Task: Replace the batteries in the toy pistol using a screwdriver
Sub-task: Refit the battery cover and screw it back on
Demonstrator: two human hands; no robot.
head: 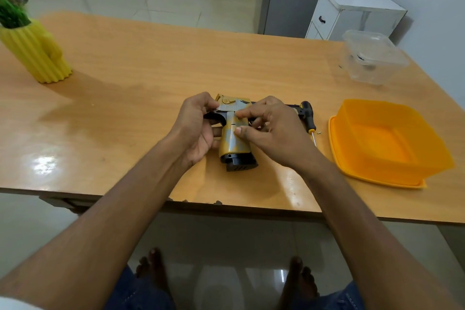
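- The pistol [235, 138] lies on its side near the middle of the table [151, 63], grip end toward the person, between both hands.
- The left hand [195, 131] is curled around the pistol's upper body, fingers bent over its top edge near the black trigger guard; it grasps the toy.
- The right hand [273, 133] is partly closed on the pistol: its thumb presses the yellow grip, and a fingertip rests higher up by the silver panel. The other fingers curl behind.
- A screwdriver [309, 117] lies on the table just right of that hand, apart from it.
- A tiny screw [319, 132] sits beside its shaft.
- An orange tub [385, 141] stands further right.
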